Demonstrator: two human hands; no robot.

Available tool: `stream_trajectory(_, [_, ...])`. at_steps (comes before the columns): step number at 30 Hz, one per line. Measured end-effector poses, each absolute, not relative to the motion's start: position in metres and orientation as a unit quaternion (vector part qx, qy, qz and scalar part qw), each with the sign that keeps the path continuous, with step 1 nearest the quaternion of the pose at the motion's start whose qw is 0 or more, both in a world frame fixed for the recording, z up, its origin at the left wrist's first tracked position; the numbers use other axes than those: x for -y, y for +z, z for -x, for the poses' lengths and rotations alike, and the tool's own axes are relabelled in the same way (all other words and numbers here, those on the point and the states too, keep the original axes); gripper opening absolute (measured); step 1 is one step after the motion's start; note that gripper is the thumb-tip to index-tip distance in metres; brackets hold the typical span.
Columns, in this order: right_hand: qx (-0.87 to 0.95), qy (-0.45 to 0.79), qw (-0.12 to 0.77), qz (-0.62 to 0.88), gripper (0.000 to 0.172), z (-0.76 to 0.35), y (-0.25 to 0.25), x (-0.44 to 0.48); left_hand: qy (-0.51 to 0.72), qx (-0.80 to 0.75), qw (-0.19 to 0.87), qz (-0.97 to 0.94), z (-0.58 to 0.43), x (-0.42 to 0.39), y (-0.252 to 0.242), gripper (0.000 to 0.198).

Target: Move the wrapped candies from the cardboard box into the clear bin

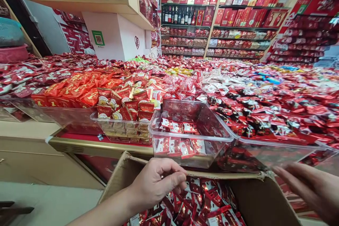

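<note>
My left hand (159, 182) hangs over an open cardboard box (254, 197) full of small red-and-white wrapped candies (209, 204). Its fingers are curled together, thumb against fingertips, and nothing shows between them. My right hand (309, 187) comes in from the lower right above the box's far corner, fingers stretched out and somewhat blurred, holding nothing. Just beyond both hands a clear plastic bin (193, 130) on the counter holds a few of the same red-and-white candies at its bottom.
Neighbouring clear bins hold durian candy packs (127, 107) and dark red packets (265, 113). The display counter is piled with red sweets. Shelves of red gift boxes and bottles (212, 10) line the back. A beige counter edge (87, 146) is to the left.
</note>
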State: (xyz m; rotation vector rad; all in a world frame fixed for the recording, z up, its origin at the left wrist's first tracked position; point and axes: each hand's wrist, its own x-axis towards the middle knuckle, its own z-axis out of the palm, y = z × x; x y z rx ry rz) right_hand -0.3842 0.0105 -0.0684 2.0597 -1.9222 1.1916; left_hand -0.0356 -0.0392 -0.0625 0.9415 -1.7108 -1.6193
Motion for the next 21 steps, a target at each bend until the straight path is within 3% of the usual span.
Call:
stream_trajectory(2, [0.577,0.296,0.102,-0.754,0.027,0.325,-0.052,-0.011,-0.589,0.655,0.316,-0.352,0.036,0.039,-0.063,0.029])
stream_trajectory(4, [0.522,0.283,0.093,-0.799,0.046,0.274,-0.048,-0.008,-0.565,0.664,0.347,-0.345,0.036,0.038,-0.065,0.027])
stream_trajectory(7, [0.42,0.24,0.054,-0.874,0.057,0.23,-0.057,-0.005,-0.549,0.674,0.382,-0.314,0.036,0.035,-0.066,0.042])
stream_trajectory(21, [0.385,0.196,0.049,-0.901,0.044,0.229,-0.083,-0.006,-0.449,0.763,0.372,-0.279,0.038,0.036,-0.059,0.015])
